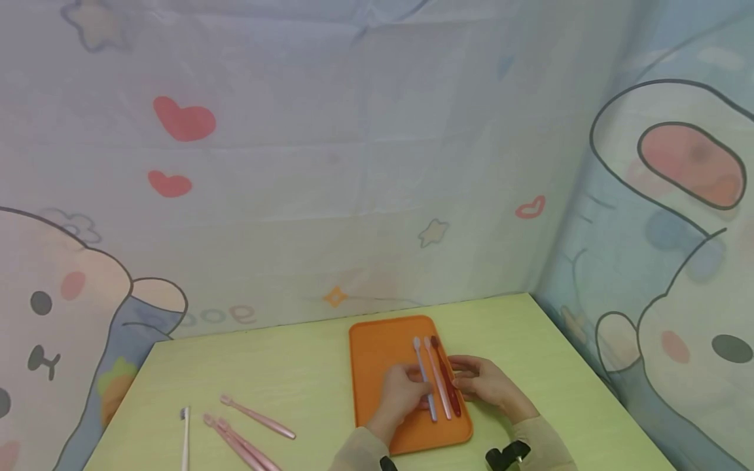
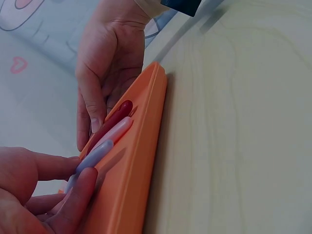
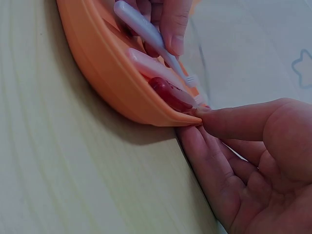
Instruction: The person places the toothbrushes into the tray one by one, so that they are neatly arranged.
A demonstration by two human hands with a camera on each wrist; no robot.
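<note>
An orange tray (image 1: 377, 347) lies on the table with three toothbrushes in its right half. The lavender toothbrush (image 3: 146, 29) is pinched between thumb and fingers of my left hand (image 1: 402, 396), its handle end raised a little in the right wrist view. Beside it lies a pink toothbrush (image 1: 440, 386), then a dark red toothbrush (image 1: 450, 389) along the right wall. My right hand (image 1: 485, 383) grips the tray's right rim, thumb on top and fingers beneath, as the right wrist view (image 3: 263, 161) shows.
Left of the tray lie a single pink toothbrush (image 1: 259, 417), two more pink toothbrushes (image 1: 241, 445) close together, and a white toothbrush (image 1: 185, 438) with a dark head. A printed cloth wall (image 1: 330, 163) stands behind the pale yellow table (image 1: 312, 366), another on the right.
</note>
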